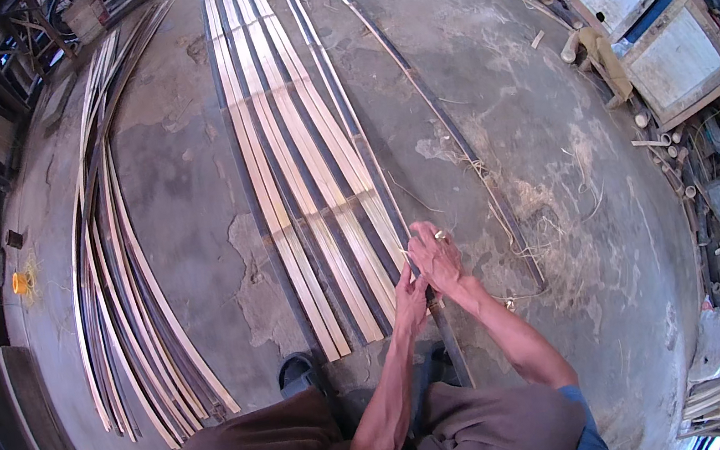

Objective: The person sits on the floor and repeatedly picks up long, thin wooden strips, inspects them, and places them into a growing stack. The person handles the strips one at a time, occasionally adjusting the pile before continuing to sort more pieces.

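Note:
Several long bamboo strips, pale and dark by turns, lie side by side as a panel (291,156) on the floor before me. At the panel's near right end both my hands work close together on a dark bamboo strip (451,341). My left hand (410,303) is closed on this strip, fingertips pressed against its edge. Just beyond it my right hand (438,257), with a ring on one finger, is curled closed over the same edge. A thin pale tie shows by its fingertips; what exactly its fingers pinch is hidden.
A loose bundle of bamboo strips (125,286) lies at left. Another long dark strip (459,142) lies to the right, with thin cord scraps (586,165) near it. An orange roll (20,283) sits far left. A framed panel (677,56) leans at the right among clutter.

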Action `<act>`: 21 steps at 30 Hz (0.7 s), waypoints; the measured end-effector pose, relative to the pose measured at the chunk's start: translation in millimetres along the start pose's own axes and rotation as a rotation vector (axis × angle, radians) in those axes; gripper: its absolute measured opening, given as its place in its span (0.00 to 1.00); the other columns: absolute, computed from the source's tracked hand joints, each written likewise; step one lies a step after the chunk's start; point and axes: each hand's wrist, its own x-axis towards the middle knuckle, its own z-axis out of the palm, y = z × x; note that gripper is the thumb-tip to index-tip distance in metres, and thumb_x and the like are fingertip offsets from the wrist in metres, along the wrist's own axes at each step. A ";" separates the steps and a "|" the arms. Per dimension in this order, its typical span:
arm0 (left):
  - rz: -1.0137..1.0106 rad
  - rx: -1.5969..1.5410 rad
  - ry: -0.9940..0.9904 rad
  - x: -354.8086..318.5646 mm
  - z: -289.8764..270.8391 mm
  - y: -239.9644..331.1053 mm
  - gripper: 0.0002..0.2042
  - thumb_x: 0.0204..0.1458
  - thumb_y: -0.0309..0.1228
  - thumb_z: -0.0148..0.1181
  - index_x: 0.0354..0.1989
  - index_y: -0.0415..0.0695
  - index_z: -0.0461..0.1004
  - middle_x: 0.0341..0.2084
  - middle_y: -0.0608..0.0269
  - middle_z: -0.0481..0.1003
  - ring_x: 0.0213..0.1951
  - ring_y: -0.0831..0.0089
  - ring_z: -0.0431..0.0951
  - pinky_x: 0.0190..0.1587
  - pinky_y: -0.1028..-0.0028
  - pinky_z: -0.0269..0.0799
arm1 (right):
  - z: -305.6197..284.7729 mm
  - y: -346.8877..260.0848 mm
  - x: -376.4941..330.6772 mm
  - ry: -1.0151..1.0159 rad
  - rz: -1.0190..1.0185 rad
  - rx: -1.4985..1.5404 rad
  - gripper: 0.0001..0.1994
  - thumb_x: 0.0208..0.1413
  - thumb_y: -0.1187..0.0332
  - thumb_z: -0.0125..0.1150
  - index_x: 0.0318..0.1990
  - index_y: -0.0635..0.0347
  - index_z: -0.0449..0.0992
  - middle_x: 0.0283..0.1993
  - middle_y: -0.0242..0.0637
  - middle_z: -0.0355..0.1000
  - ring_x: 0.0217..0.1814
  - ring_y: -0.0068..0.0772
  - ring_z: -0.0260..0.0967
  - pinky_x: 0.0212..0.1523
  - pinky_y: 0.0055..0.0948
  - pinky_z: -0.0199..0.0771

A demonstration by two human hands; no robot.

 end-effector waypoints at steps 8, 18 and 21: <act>-0.051 0.102 0.146 -2.6 -1.4 -11.0 0.10 0.66 0.34 0.48 0.49 0.42 0.62 0.27 0.61 0.73 0.28 0.72 0.77 0.30 0.73 0.76 | -90.6 37.2 -11.1 0.645 0.562 0.730 0.15 0.67 0.57 0.48 0.47 0.62 0.69 0.39 0.39 0.72 0.43 0.32 0.71 0.47 0.36 0.69; -0.055 0.019 0.260 14.4 57.3 -20.0 0.12 0.67 0.43 0.46 0.38 0.47 0.63 0.19 0.70 0.63 0.17 0.81 0.63 0.16 0.78 0.59 | -40.2 25.3 -325.0 -0.152 0.793 0.437 0.25 0.63 0.61 0.53 0.65 0.60 0.63 0.60 0.50 0.66 0.63 0.52 0.64 0.62 0.48 0.60; -0.028 0.032 0.265 22.6 67.4 -14.0 0.13 0.67 0.42 0.45 0.36 0.46 0.64 0.18 0.73 0.60 0.16 0.83 0.59 0.16 0.79 0.57 | -14.4 -42.5 -322.8 -0.096 0.832 0.676 0.23 0.63 0.58 0.52 0.63 0.58 0.66 0.52 0.50 0.74 0.56 0.51 0.71 0.55 0.49 0.68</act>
